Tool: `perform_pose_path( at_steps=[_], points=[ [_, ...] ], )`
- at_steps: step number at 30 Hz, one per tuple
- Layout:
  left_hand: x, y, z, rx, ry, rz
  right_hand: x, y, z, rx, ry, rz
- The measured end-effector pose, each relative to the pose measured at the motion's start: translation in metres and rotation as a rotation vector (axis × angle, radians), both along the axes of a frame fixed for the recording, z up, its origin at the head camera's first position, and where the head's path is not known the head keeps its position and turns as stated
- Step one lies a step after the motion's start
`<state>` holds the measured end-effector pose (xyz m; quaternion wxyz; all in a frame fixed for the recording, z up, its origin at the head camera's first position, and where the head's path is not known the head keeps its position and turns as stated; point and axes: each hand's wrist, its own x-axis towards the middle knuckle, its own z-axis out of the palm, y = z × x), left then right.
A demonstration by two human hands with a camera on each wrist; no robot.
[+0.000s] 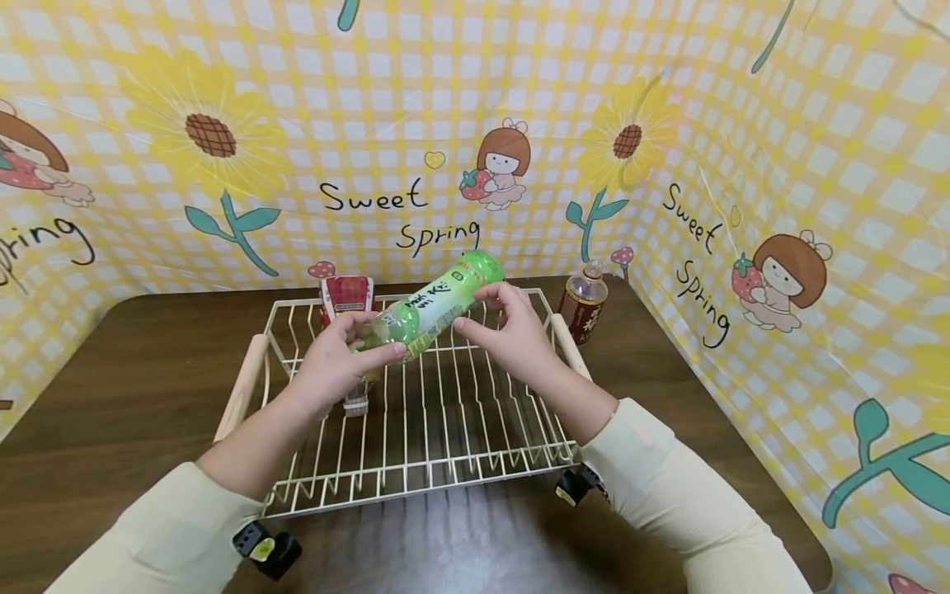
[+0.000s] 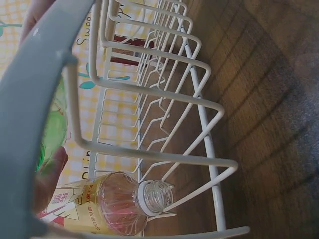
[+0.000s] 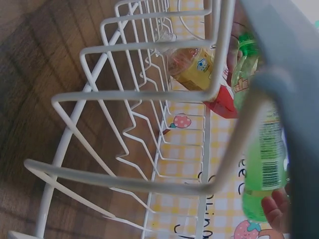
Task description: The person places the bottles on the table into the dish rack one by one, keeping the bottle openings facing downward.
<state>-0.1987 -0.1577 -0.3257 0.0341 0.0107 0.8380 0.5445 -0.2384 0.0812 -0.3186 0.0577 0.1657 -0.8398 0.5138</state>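
A clear plastic bottle with a green label (image 1: 434, 309) is held tilted above the white wire dish rack (image 1: 445, 472). Its green cap (image 3: 246, 42) end lies in my left hand (image 1: 326, 363), whose thumb and fingers grip round it. At the broader base end my right hand (image 1: 515, 334) holds the bottle between thumb and fingers. Below the left hand, a yellow-labelled bottle (image 2: 117, 201) leans neck down in the rack, its threaded mouth uncovered. The left hand hides much of that bottle in the head view.
A red package (image 1: 347, 293) stands at the rack's back left. To the right of the rack is a dark-labelled, uncapped bottle (image 1: 585, 304). Wooden handles (image 1: 241, 388) run along both rack sides. A checked cloth (image 1: 297, 165) rises behind the brown table (image 1: 134, 396).
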Motion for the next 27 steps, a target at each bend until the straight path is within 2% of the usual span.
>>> perform_pose_path(
  at_steps=[5,10,17,23,27],
  points=[
    [0.001,0.001,0.0,0.051,0.004,0.014,-0.003,-0.005,-0.002,0.042,-0.096,-0.015],
    [0.003,0.003,0.001,0.107,0.03,0.024,-0.004,-0.013,-0.002,-0.051,-0.222,0.0],
    [0.002,0.005,-0.002,0.148,0.037,-0.034,-0.004,-0.026,-0.001,-0.223,-0.3,0.073],
    [-0.002,0.006,-0.007,0.143,0.04,-0.124,-0.003,-0.033,-0.001,-0.242,-0.319,0.119],
    [-0.003,0.006,-0.009,0.114,0.048,-0.133,0.0,-0.039,-0.001,-0.277,-0.351,0.14]
  ],
)
